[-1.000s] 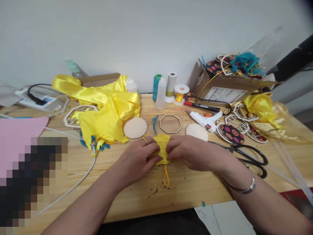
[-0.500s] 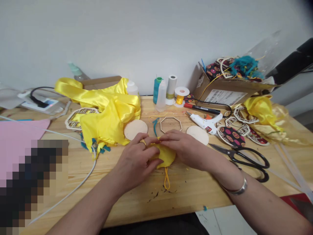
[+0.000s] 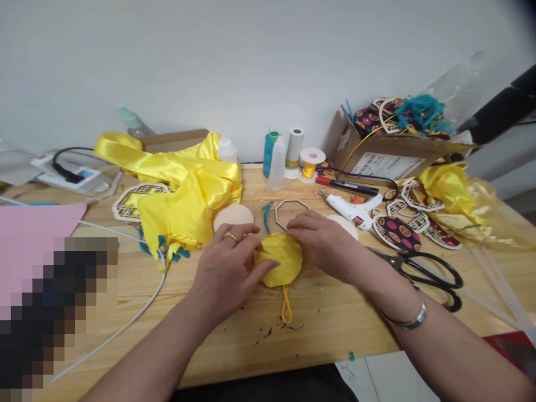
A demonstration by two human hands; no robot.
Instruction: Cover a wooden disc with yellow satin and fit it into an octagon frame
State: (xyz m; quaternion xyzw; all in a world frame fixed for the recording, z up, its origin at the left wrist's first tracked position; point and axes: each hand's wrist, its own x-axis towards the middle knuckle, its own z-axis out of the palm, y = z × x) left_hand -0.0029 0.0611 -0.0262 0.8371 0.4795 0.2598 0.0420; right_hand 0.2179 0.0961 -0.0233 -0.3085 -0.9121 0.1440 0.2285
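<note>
Yellow cloth disc (image 3: 280, 258) lies flat on the table (image 3: 335, 329) at centre frame, with a cord loop (image 3: 286, 304) trailing from its lower edge. The left hand (image 3: 224, 268) presses its left rim with flat fingers. The right hand (image 3: 324, 245) rests open on the upper right rim; neither hand grips. The cloth looks fully wrapped round and is being smoothed down. Just above, an octagon frame (image 3: 292, 212) and a bare wooden disc (image 3: 232, 215) lie unused, so I judge the covering nearly done and any joining not yet begun.

Table (image 3: 335, 326) bare nearside of yellow disc (image 3: 280, 258) — scissors (image 3: 422, 268) right, satin heap (image 3: 184, 190) left.
</note>
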